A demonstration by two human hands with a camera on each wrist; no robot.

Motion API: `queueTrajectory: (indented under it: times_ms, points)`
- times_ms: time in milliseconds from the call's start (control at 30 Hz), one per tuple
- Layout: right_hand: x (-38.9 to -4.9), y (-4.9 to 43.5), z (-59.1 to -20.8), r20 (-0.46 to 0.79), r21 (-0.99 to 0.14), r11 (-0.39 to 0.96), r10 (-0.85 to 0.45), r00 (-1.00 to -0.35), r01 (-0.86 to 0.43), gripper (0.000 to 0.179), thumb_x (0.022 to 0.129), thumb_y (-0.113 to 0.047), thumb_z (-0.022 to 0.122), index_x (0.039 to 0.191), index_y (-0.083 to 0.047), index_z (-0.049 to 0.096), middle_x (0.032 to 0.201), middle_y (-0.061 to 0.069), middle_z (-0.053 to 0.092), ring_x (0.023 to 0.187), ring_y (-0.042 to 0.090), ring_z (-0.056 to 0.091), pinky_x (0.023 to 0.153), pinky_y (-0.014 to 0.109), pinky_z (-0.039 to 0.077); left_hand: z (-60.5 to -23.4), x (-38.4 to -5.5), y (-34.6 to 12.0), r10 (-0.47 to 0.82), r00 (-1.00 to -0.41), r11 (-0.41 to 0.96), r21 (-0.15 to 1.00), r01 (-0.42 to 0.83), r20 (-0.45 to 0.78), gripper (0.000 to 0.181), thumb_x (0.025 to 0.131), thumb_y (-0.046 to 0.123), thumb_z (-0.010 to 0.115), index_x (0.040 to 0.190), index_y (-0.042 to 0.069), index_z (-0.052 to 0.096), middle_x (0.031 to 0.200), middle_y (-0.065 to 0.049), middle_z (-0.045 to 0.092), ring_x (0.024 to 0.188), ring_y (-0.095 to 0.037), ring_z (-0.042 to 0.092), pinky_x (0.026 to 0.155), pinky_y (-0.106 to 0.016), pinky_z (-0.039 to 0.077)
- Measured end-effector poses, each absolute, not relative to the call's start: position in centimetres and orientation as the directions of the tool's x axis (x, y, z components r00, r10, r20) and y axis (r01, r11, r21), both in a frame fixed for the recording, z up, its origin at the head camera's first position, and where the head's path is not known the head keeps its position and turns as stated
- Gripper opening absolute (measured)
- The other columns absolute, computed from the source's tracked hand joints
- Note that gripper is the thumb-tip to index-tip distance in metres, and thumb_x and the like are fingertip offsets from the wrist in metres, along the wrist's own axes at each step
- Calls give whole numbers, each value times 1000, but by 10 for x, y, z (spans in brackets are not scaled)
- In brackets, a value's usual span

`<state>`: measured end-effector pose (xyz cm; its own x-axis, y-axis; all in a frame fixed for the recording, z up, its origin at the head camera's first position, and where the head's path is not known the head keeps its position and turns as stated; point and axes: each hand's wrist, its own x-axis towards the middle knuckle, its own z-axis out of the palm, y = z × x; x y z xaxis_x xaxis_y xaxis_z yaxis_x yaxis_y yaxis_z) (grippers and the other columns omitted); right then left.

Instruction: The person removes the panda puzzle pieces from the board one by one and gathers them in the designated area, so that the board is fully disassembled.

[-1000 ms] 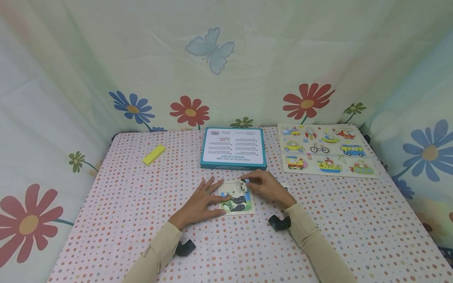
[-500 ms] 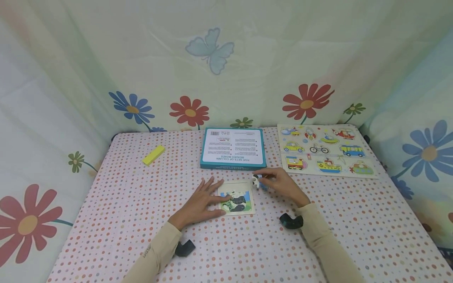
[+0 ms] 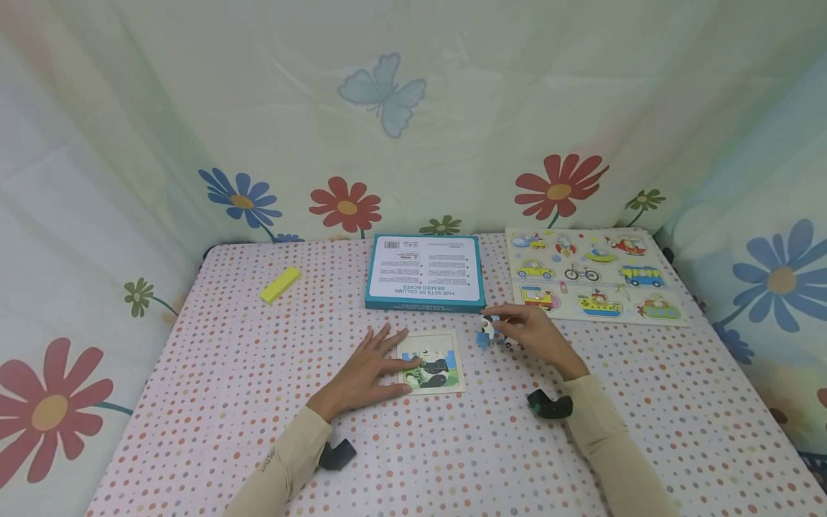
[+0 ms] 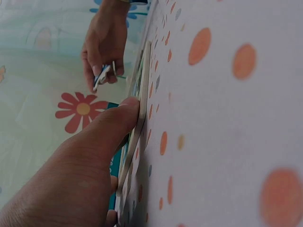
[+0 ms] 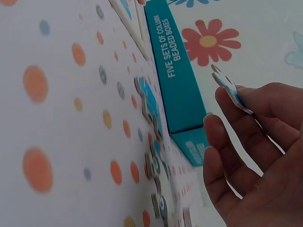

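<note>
My left hand [image 3: 362,373] lies with fingers spread at the left side of a small square wooden jigsaw tray [image 3: 461,384], its thumb over the picture. Part of a black-and-white animal on green and blue shows inside the tray; its upper part is bare wood. To the right of the tray, my right hand [image 3: 533,336] pinches a small jigsaw piece [image 5: 230,90] between thumb and forefinger, raised above the table. Below that hand, a blue loose piece [image 5: 149,99] and a black-and-white loose piece [image 5: 161,175] lie on the spotted cloth.
Behind the tray lies a teal-edged box [image 3: 425,273] with printed text. A wooden vehicle peg puzzle [image 3: 594,276] sits at the back right, a yellow block [image 3: 281,284] at the back left. Floral curtains stand behind and at both sides.
My right hand has lifted the jigsaw piece from the tray's upper right corner and carried it right, over the loose pieces. The left hand has stayed in place.
</note>
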<state>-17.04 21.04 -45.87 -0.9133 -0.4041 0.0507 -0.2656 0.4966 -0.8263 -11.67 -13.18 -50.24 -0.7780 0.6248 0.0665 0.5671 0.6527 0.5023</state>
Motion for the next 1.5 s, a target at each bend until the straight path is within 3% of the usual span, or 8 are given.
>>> queueTrajectory:
  times_ms: [267,500,767,967,1233,1500]
  points:
    - [-168,227,-459,64,-791,546,-376,-924,-277,27,96,-13,58,120,-2,66,121,14,65,103,21,61,86,30,51,-503,-117,-131,625,-778,655,500,567,63,51,89,59,55,136,37,54,159,0,20,148,-29,4,119,-51,2]
    - [-164,245,-461,52,-815,529,-339,-939,-236,29,98,-15,57,123,-3,64,124,16,61,110,24,58,88,19,48,-503,-116,-131,624,-779,654,501,567,67,51,89,58,56,135,37,54,159,0,21,148,-29,5,119,-52,2]
    - [-161,264,-465,21,-833,523,-299,-954,-182,31,98,-17,56,124,-1,62,127,21,58,90,9,61,74,21,52,-502,-116,-132,629,-773,645,501,577,81,51,89,59,56,135,37,55,159,-2,22,148,-31,6,118,-54,4]
    - [-158,276,-472,-15,-794,590,-261,-965,-147,32,99,-19,54,125,-4,62,129,20,57,88,13,56,72,21,48,-502,-116,-132,627,-776,653,500,569,65,51,89,59,55,135,37,54,159,-1,21,148,-29,5,119,-51,2]
    - [-157,285,-477,-46,-810,576,-242,-969,-105,32,99,-18,53,126,-1,60,125,21,58,78,13,51,62,22,44,-501,-116,-131,631,-773,646,505,573,69,51,89,58,56,136,37,54,159,-2,21,148,-30,5,118,-54,2]
    - [-157,285,-478,-46,-789,603,-250,-967,-118,29,98,-11,53,123,-1,63,127,22,58,82,12,54,65,20,45,-501,-117,-132,632,-771,641,511,573,71,51,89,57,57,136,36,54,159,-2,22,148,-30,5,119,-52,1]
